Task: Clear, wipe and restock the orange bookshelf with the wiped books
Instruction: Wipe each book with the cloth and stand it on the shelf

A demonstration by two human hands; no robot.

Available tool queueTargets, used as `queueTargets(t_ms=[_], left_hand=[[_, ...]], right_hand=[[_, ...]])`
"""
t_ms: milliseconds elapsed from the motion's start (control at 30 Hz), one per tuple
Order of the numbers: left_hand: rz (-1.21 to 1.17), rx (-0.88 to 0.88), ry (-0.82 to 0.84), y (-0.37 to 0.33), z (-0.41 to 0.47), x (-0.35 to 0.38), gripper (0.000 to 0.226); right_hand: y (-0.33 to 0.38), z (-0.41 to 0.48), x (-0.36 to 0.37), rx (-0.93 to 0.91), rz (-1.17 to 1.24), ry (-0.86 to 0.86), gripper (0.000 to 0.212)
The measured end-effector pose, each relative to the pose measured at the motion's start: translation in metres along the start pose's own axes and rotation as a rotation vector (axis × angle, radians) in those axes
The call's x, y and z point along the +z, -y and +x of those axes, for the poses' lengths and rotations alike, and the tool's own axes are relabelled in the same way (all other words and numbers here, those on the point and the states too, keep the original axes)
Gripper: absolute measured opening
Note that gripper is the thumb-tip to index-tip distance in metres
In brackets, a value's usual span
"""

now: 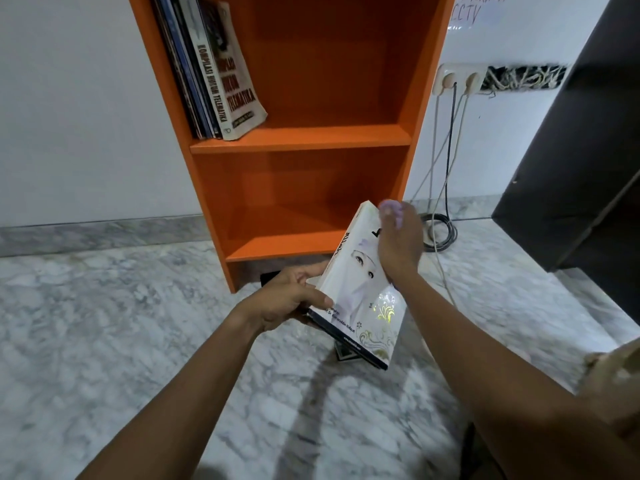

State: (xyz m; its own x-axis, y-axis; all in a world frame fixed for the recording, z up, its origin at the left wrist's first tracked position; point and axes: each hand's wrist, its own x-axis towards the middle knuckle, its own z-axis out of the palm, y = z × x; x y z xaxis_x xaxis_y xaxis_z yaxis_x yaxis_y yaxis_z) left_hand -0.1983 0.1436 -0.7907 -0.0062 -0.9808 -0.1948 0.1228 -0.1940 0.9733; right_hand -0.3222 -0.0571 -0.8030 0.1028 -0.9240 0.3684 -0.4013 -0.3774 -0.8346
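Observation:
The orange bookshelf (301, 138) stands against the white wall. Several books (211, 74) lean at the left of its upper shelf, and the bottom shelf (287, 249) holds nothing. In front of the shelf, above the floor, my left hand (291, 299) grips a white book (360, 296) by its left edge, thumb on the cover. My right hand (398, 244) lies over the top of the cover and holds a pale purple cloth (391, 206), blurred, against the book's upper edge. The corner of a dark patterned thing (346, 355) shows on the floor under the book.
The floor (138, 323) is grey-white marble. Wall sockets (457, 81) with cables (443, 223) running down to a coil on the floor are right of the shelf. A dark cabinet (581, 150) stands at the far right. A small dark object (270, 277) lies under the shelf base.

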Motion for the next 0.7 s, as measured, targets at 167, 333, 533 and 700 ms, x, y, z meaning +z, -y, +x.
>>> queueTargets(t_ms=[167,333,533,700], left_hand=[[-0.09,0.075,-0.132,-0.006,0.008,0.014,0.053],[-0.224,0.149,-0.367,-0.008,0.012,0.006,0.038],[-0.319,0.161,-0.42,-0.009,0.011,-0.006,0.042],[-0.328,0.16,-0.362,-0.014,0.008,0.002,0.056]], right_hand=[[0.033,-0.038,0.003,-0.426,0.11,0.292,0.022],[0.038,-0.085,0.004,-0.517,0.175,0.526,0.03],[0.021,-0.09,-0.007,-0.449,0.097,0.359,0.018],[0.015,-0.052,-0.027,-0.007,0.185,0.258,0.021]])
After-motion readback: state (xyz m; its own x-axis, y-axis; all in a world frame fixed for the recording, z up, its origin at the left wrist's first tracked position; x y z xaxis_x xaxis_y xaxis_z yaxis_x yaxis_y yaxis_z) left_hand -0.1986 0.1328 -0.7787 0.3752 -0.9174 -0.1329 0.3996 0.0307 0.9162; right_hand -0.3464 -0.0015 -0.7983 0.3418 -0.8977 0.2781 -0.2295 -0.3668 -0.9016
